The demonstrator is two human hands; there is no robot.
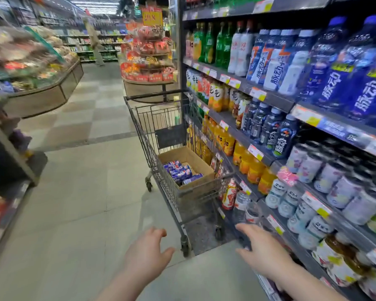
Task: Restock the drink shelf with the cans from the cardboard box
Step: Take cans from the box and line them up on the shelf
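Closest, at 7 o'clock, the left hand (147, 250) is held out with its fingers loosely bent, and it holds nothing. At 5 o'clock the right hand (263, 255) is stretched out with its fingers spread. It also holds nothing, and it is close to the low edge of the drink shelf (269, 98), which fills the side from 1 to 5 o'clock with bottles. Just past the hands, in the middle, stands a wire cart (146, 146). Inside it sits the cardboard box (193, 157), open on top, with a few blue cans (180, 171) lying on their sides at its left end. Far off at 12 o'clock is a round stand of red packs (149, 59).
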